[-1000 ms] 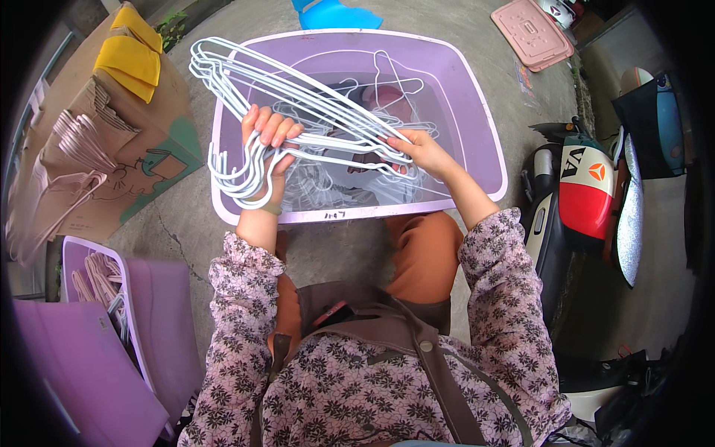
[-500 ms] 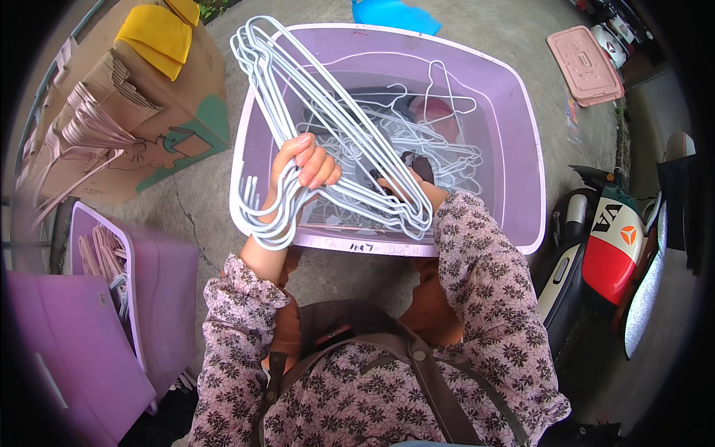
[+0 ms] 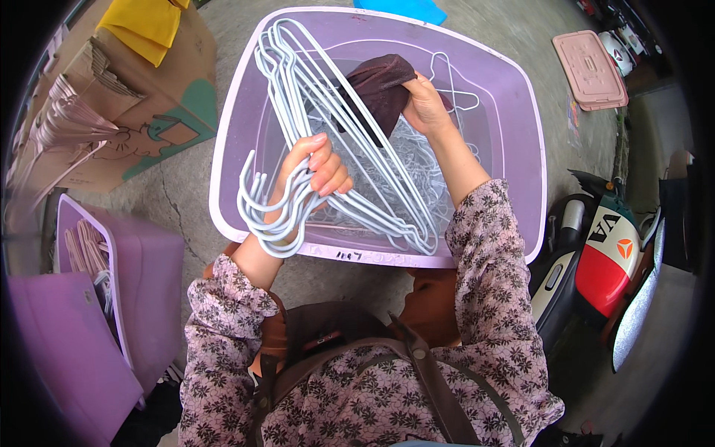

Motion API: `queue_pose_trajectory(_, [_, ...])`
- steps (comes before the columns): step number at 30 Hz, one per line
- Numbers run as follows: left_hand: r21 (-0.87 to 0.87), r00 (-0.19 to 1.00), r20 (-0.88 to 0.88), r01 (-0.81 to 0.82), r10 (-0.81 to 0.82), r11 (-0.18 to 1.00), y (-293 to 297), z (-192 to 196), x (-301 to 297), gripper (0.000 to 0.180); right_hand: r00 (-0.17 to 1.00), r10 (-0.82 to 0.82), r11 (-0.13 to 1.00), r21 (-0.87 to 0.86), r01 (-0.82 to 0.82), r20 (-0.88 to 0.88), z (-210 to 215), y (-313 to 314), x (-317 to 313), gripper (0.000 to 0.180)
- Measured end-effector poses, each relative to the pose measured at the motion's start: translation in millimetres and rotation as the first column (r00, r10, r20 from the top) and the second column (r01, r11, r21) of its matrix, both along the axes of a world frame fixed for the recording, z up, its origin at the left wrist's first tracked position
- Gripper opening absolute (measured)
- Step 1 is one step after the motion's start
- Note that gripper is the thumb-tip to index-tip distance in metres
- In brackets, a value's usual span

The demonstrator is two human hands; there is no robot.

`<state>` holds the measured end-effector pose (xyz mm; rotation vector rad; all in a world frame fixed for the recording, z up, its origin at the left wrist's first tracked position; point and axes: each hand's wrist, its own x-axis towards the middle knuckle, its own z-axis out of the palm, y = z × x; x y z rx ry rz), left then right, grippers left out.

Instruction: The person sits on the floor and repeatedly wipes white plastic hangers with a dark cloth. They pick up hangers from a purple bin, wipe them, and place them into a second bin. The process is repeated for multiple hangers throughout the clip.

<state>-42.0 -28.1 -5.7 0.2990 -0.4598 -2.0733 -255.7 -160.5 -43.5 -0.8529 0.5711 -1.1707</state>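
Her left hand [image 3: 316,167] gripped a bunch of white wire hangers [image 3: 335,141] over the lilac tub [image 3: 521,149], her right hand [image 3: 424,104] clutched a dark cloth [image 3: 380,86] against them, seemingly mid-wipe, needing a steady bundle next.

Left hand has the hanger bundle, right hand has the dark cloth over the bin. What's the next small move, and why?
Probably wipe the cloth along the hangers. The left hand grips a bundle of white wire hangers by the hooks above the purple bin, and the right hand presses the dark cloth against their upper ends.
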Motion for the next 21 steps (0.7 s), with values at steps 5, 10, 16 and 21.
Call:
queue_pose_trajectory(5, [0.034,0.999,0.05,0.017,-0.019,0.999,-1.7,8.6,-1.2,0.039,0.993,-0.102,0.966,-0.245,0.084,-0.062,49.0,-5.9,36.4,0.022])
queue_pose_trajectory(10, [0.145,0.989,0.148,-0.052,0.031,0.988,0.0,6.7,-5.1,0.035,0.901,-0.389,0.846,-0.461,0.268,-0.19,76.9,38.8,65.0,0.019])
queue_pose_trajectory(16, [0.161,0.987,0.162,-0.035,0.009,0.986,-0.6,2.2,-12.0,0.032,0.374,-0.703,0.431,-0.78,-0.453,-0.605,20.9,51.8,67.7,0.031])
queue_pose_trajectory(21, [0.287,0.996,0.07,-0.074,0.056,0.955,0.5,-27.3,-23.8,0.035,0.392,-0.73,0.087,-0.645,-0.76,-0.56,3.8,40.3,77.8,0.026])
